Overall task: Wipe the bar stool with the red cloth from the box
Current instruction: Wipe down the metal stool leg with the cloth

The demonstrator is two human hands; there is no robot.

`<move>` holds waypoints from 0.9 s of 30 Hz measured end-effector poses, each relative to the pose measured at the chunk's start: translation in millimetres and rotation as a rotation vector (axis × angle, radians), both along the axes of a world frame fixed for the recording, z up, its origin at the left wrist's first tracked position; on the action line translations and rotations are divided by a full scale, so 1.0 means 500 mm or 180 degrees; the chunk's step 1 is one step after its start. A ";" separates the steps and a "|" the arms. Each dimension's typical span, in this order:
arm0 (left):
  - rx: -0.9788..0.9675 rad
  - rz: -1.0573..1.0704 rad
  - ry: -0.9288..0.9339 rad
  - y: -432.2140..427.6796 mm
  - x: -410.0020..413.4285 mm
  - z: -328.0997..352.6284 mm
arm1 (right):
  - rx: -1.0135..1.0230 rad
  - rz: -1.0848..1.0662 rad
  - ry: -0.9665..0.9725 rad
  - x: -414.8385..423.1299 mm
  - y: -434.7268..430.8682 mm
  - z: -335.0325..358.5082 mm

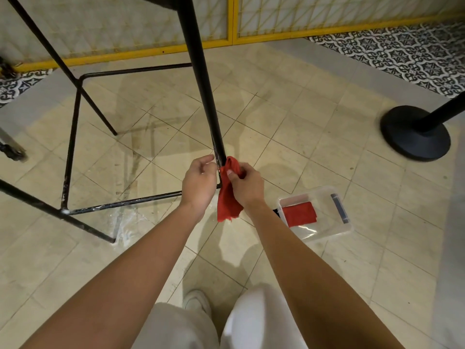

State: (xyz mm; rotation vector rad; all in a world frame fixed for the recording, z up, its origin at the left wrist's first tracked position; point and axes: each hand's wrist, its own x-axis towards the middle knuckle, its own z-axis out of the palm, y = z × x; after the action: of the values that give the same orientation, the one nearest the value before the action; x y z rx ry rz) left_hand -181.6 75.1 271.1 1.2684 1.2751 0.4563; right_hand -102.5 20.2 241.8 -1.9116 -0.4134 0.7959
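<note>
Beige floor tiles point(289, 137), perhaps damp, under black bar stool point(201, 79), red cloth point(227, 195).

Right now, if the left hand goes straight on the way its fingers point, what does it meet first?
Most likely the black stool leg: the left hand has fingertips almost on it, beside the red cloth. Depth is uncertain.

1. Warm, even indoor lighting is observed; the floor point(314, 137) is moderately bright.
2. Soft, faint shadows are cast on the tiles beyond and below both hands.
3. Straight lines are bowed toward the edges by wide-angle distortion.
4. Slight blur is noted at the periphery.
</note>
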 end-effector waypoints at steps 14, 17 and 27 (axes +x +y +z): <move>-0.0233 0.0416 -0.0512 -0.048 -0.045 0.034 | 0.0227 0.0328 0.1021 -0.038 -0.048 0.150; -0.0203 0.0830 -0.0801 -0.022 -0.023 0.054 | 0.0287 0.0049 0.0705 -0.006 -0.034 0.174; -0.0442 0.0516 0.0084 -0.023 0.034 -0.002 | 0.0158 0.0634 -0.0441 0.040 0.013 0.154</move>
State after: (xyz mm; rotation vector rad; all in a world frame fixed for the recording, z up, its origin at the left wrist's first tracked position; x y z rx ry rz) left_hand -164.6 63.8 270.2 1.0627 1.4139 0.4590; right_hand -82.7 26.9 318.7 -1.9053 -0.7112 0.7757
